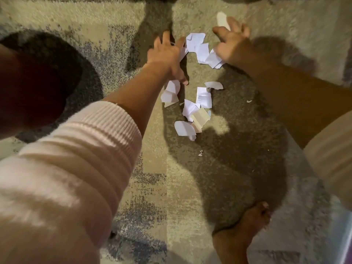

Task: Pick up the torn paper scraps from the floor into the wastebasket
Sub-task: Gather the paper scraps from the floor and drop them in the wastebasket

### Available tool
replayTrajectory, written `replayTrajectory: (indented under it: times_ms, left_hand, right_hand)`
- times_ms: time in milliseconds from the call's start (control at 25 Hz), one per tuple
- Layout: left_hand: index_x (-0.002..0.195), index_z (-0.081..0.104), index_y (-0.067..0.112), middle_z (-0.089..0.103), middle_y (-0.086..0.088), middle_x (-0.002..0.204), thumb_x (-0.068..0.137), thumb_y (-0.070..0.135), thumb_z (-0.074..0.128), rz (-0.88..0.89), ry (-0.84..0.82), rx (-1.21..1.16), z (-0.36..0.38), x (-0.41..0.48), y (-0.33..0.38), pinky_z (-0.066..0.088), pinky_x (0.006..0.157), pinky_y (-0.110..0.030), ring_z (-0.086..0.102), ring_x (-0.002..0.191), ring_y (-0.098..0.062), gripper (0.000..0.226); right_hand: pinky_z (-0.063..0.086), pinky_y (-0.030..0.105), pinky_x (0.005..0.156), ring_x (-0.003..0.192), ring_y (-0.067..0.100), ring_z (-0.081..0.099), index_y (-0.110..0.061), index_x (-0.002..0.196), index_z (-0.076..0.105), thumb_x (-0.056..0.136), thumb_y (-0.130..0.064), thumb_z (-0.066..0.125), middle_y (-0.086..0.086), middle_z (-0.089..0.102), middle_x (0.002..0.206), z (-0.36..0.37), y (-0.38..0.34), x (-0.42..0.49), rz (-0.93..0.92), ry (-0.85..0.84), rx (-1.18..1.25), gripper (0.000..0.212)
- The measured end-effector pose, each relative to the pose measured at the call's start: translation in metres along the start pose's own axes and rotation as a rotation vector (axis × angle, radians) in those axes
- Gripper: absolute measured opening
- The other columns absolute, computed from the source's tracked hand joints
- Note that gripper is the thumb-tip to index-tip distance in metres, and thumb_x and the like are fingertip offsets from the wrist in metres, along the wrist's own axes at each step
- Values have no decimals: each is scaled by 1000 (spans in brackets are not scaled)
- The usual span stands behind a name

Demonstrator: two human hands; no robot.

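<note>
Paper scraps are strewn down the middle of the frame on a mottled beige-and-grey carpet, and both arms are stretched out over them. At centre top, the upper cluster is flanked by the two hands. The left hand is laid low at the cluster's left edge, fingers spread wide and straight, nothing clamped. Its thumb is pointed down towards a small side pile just below it. The right hand is spread too (it is blurred, so fine detail is lost). Its fingers are fanned apart and its palm is set against the cluster's right edge, with nothing seen pinched. One lone scrap is caught right at its fingertips, near the top of the frame. Lower down at centre, a longer heap is left untouched. A curled piece is seen above it, and tiny flecks are dotted below. At the left edge, the wastebasket is glimpsed as a dark round shape, well apart from the paper. The lower left is filled by a pink ribbed sleeve, the right edge by a pale sleeve, and a bare foot is planted at bottom right.
</note>
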State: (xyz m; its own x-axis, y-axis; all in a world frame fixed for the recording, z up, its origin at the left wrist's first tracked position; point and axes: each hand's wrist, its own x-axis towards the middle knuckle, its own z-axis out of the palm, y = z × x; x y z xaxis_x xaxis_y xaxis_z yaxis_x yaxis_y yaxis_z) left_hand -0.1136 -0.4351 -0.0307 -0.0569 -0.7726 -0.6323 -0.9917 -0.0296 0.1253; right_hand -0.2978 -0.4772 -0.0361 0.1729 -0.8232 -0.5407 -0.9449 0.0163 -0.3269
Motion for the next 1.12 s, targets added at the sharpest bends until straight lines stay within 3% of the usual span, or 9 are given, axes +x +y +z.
replayTrajectory:
  times_ms: [280, 440, 560, 640, 760, 840, 920, 1000, 1120]
  left_hand:
    - [148, 25, 29, 13, -15, 156, 63, 45, 79, 142, 44, 55, 41, -34, 13, 33, 104, -53, 25, 134, -42, 102]
    - [143, 34, 26, 20, -11, 153, 66, 47, 72, 170, 43, 19, 66, -71, 7, 34, 100, -51, 30, 129, -39, 88]
    - [139, 41, 27, 30, -8, 150, 74, 44, 61, 199, 74, -17, 78, -105, -4, 32, 101, -51, 36, 129, -35, 70]
    - [135, 44, 27, 36, -6, 147, 75, 38, 55, 198, 139, -34, 82, -124, -13, 32, 102, -50, 45, 124, -32, 62]
    - [124, 46, 18, 46, -9, 132, 74, 33, 49, 96, 314, -110, 80, -134, -27, 36, 94, -46, 54, 107, -29, 52]
    - [126, 43, 16, 43, -12, 135, 77, 36, 48, -15, 353, -165, 78, -125, -36, 36, 94, -46, 48, 115, -31, 53]
    - [140, 35, 18, 21, -18, 153, 80, 40, 51, -148, 245, -218, 78, -109, -44, 31, 104, -50, 31, 134, -38, 66]
    - [151, 21, 21, -5, -21, 160, 84, 44, 51, -230, 95, -289, 80, -98, -45, 18, 114, -57, 7, 145, -43, 77]
    - [155, 9, 25, -15, -19, 160, 89, 50, 47, -149, 42, -366, 85, -99, -36, 4, 116, -61, -12, 147, -41, 81]
  right_hand:
    - [12, 45, 118, 144, 28, 14, -34, 138, 45, 90, -31, 43, 0, 19, 158, 54, -31, -45, -186, -6, -151, 48]
    - [26, 61, 108, 141, 33, 19, -30, 132, 51, 85, -28, 48, -1, 25, 156, 73, -29, -85, -232, -15, -151, 47]
    - [22, 69, 107, 143, 33, 13, -33, 131, 48, 84, -23, 53, -3, 21, 157, 82, -30, -112, -234, -133, -139, 49]
    - [25, 63, 109, 141, 33, 16, -37, 134, 44, 83, -21, 52, -4, 24, 156, 82, -28, -124, -244, -160, -67, 53]
    - [39, 48, 103, 125, 33, 40, -35, 131, 47, 80, -24, 47, 0, 47, 139, 65, -21, -116, -274, 55, -41, 52]
    - [41, 44, 99, 119, 33, 45, -30, 128, 49, 79, -26, 42, 7, 53, 128, 50, -11, -95, -184, 208, -98, 50]
    - [34, 41, 101, 124, 35, 41, -25, 131, 48, 81, -30, 42, 14, 48, 132, 41, 1, -73, -97, 248, -157, 50]
    - [24, 41, 108, 135, 36, 30, -26, 138, 42, 88, -35, 47, 17, 35, 146, 40, 9, -57, -54, 167, -159, 52]
    - [15, 46, 114, 140, 39, 21, -31, 140, 40, 94, -43, 44, 21, 25, 152, 52, 0, -51, -77, 22, -88, 48]
